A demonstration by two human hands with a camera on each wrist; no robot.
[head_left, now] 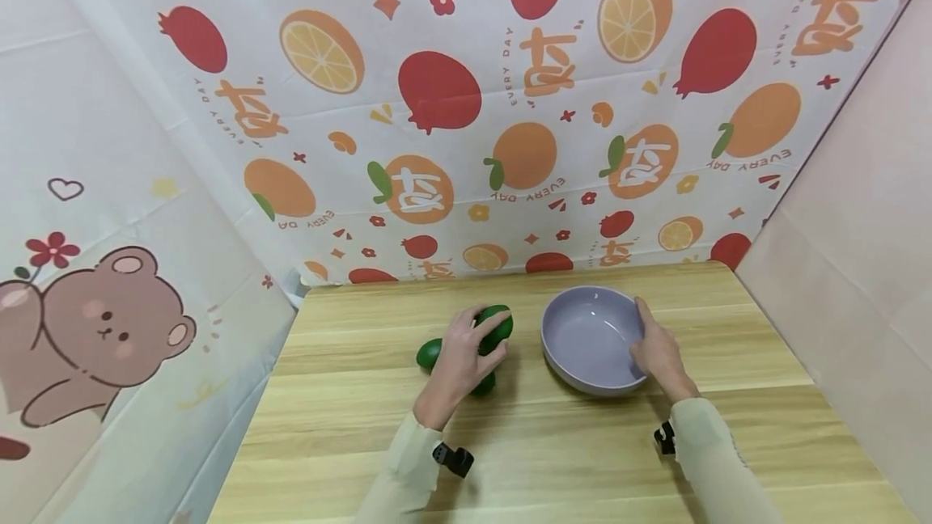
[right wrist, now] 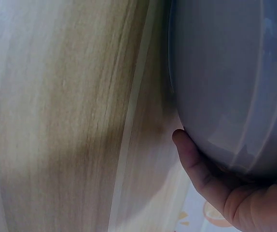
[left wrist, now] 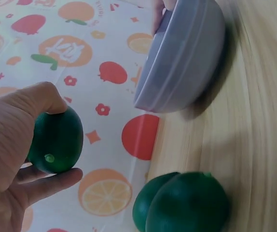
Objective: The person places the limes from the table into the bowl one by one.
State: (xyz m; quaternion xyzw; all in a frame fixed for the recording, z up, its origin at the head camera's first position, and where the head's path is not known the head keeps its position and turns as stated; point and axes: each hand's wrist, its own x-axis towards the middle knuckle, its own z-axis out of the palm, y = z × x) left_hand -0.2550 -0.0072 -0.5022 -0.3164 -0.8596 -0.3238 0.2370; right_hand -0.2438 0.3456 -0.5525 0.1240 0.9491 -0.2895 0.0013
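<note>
My left hand (head_left: 457, 352) grips a smooth dark green oval fruit (left wrist: 59, 142) between thumb and fingers; a pale stem nub shows on it in the left wrist view. Two more such fruits lie on the table by that hand: one green fruit (head_left: 429, 354) to its left, another green fruit (head_left: 485, 385) partly hidden beneath it. To the right is a round lavender bowl (head_left: 586, 330) with nothing inside. With my right hand (head_left: 658, 350) I hold the bowl's right side, thumb at the rim and a finger (right wrist: 196, 166) curled against the outer wall.
A light wood-grain table (head_left: 553, 459) carries everything. Behind it hangs a fruit-print cloth (head_left: 466, 160), with a bear-print cloth (head_left: 109, 330) on the left and a plain pale cloth (head_left: 859, 209) on the right.
</note>
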